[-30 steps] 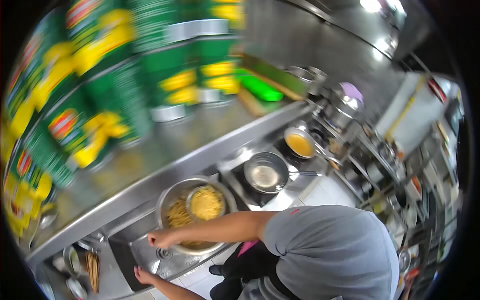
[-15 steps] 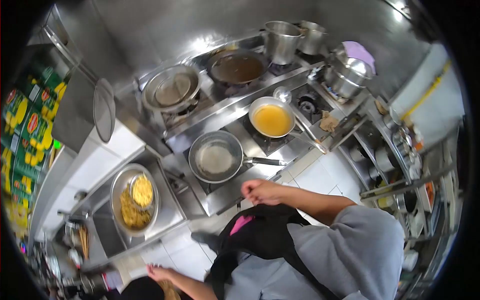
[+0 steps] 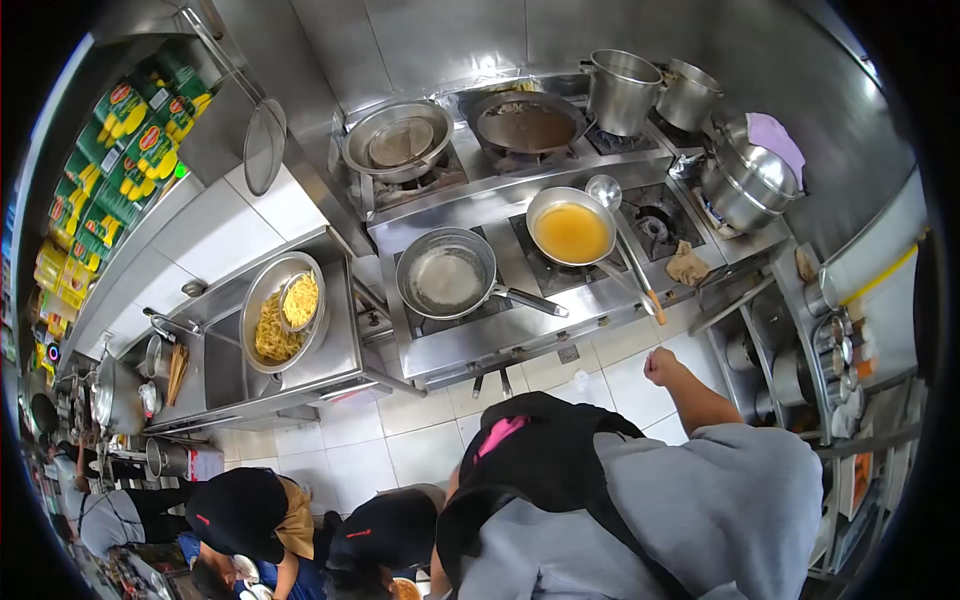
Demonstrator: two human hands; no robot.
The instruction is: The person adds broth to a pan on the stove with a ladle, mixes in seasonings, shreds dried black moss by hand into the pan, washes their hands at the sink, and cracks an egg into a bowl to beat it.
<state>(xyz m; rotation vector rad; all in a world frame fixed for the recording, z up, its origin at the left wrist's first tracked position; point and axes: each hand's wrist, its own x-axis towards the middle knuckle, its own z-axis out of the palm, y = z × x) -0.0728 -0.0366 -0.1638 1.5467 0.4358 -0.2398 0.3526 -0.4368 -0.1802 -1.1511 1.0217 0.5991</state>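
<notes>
My right hand [image 3: 660, 366] hangs over the tiled floor in front of the stove, fingers curled closed, with nothing showing in it. Nearest to it is the wooden-ended handle of a ladle [image 3: 604, 192], which lies along a pan [image 3: 538, 208] of orange-yellow liquid [image 3: 571, 234]. To the left on the front burners sits a frying pan [image 3: 447, 277] with a whitish film inside, its black handle pointing right. My left hand is out of sight; only part of that arm shows beside my apron [image 3: 540, 430].
A steel bowl [image 3: 250, 345] of pasta with a strainer [image 3: 302, 300] stands by the sink [image 3: 228, 355]. Pots and a wok [image 3: 528, 122] occupy the back burners. Metal shelves [image 3: 760, 330] stand right. Co-workers [image 3: 240, 512] bend over at lower left.
My right hand has moved right, away from the frying pan's handle. My left hand has left the view. The camera has shifted, and co-workers at lower left now show more fully.
</notes>
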